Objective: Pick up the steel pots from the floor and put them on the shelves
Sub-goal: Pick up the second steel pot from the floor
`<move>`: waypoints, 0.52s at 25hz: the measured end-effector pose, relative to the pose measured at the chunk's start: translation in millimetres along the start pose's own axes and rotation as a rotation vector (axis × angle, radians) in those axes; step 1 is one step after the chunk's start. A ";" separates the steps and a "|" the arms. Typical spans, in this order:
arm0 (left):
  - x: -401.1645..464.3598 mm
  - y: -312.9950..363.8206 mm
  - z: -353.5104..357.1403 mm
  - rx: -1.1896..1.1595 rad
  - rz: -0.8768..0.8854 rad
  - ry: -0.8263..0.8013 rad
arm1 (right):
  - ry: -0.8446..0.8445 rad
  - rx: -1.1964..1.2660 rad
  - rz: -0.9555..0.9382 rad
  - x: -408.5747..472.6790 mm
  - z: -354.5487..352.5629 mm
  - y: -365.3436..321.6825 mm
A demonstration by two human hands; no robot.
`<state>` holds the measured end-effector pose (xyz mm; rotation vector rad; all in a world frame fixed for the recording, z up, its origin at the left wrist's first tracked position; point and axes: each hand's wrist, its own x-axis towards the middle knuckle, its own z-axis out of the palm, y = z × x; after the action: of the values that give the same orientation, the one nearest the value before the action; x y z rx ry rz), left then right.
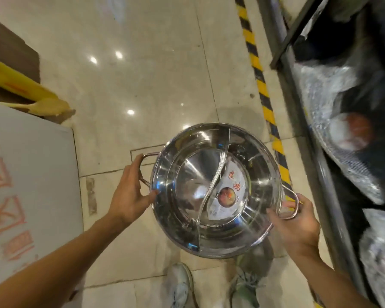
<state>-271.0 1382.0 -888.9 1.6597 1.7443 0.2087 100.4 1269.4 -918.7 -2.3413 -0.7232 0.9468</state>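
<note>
A wide steel pot with an S-shaped divider and a paper label inside is held above the tiled floor, in the middle of the view. My left hand grips its left loop handle and rim. My right hand grips the right loop handle, thumb over the rim. The metal shelf runs along the right side, close to the pot's right edge.
Plastic-wrapped pots fill the shelf on the right. A yellow-black hazard stripe marks the floor beside the shelf. White and brown cardboard boxes with yellow tape stand at the left. My shoes are below the pot.
</note>
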 end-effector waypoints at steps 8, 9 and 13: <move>-93.3 171.8 -292.6 -0.069 0.117 0.106 | 0.050 0.084 -0.228 -134.0 -176.4 -258.6; -114.9 186.3 -324.1 -0.075 0.126 0.129 | 0.057 0.077 -0.251 -161.6 -199.1 -286.6; -193.2 224.7 -417.6 -0.097 0.165 0.165 | 0.061 0.061 -0.361 -255.5 -273.0 -361.3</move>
<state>-346.9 1384.6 -382.6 1.7572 1.6867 0.5125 42.5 1301.1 -402.9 -2.0809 -1.0328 0.7233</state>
